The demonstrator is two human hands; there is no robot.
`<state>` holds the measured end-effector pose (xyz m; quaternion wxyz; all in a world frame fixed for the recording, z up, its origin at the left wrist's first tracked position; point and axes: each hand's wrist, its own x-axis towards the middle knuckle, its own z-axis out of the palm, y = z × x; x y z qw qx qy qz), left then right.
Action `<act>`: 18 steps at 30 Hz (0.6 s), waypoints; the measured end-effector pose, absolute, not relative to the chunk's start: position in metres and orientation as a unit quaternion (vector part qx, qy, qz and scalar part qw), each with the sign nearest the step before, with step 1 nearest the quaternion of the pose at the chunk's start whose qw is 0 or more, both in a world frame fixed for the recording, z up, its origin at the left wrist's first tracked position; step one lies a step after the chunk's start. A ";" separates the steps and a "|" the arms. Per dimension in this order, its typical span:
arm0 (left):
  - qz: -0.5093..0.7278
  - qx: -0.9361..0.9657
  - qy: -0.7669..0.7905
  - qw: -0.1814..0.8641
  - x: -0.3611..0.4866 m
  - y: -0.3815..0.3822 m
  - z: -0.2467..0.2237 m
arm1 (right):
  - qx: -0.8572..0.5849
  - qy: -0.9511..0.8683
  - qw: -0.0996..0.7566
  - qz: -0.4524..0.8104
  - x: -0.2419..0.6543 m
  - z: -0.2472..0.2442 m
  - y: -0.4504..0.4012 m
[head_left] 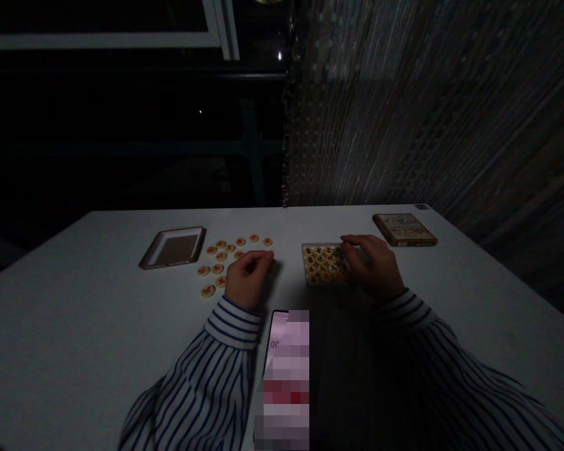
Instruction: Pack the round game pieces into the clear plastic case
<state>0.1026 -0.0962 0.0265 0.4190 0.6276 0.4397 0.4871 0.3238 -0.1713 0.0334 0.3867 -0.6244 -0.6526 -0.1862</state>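
Just right of the middle of the frame, a shallow tray point(303, 257) sits on the white counter point(75, 344), with the right hand point(370, 263) bent over its right end, probably to steady it; thumb and forefinger come close together near the far edge, and I cannot tell whether they pinch anything there. The left hand point(250, 275), near the centre, has thumb and forefinger drawn together beside the loose discs point(217, 269); whether a disc is caught between them is hidden. Those discs lie spread in the left-centre, apart from one another for the most part, which seems to keep their faces easy to read and to pick from. An open box half point(176, 248) lies hollow side up beyond them at left, and a closed-looking box point(404, 229) lies at the right, both seemingly kept clear of the hands. A phone point(286, 376) lies at bottom centre, between the forearms. The discs are round, pale yellow and wood-like, the loose ones bearing red characters; those in the tray stand in tight rows, mostly black-marked, with some red in the nearest row.
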 end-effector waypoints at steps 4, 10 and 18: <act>0.497 0.611 0.456 0.414 0.094 -0.091 0.031 | -0.628 -0.642 0.396 -0.190 0.321 0.036 -0.173; 0.510 0.600 0.462 0.409 0.082 -0.087 0.040 | -0.623 -0.645 0.399 -0.190 0.320 0.035 -0.173; 0.511 0.606 0.479 0.376 0.063 -0.075 0.042 | -0.616 -0.656 0.394 -0.188 0.320 0.034 -0.172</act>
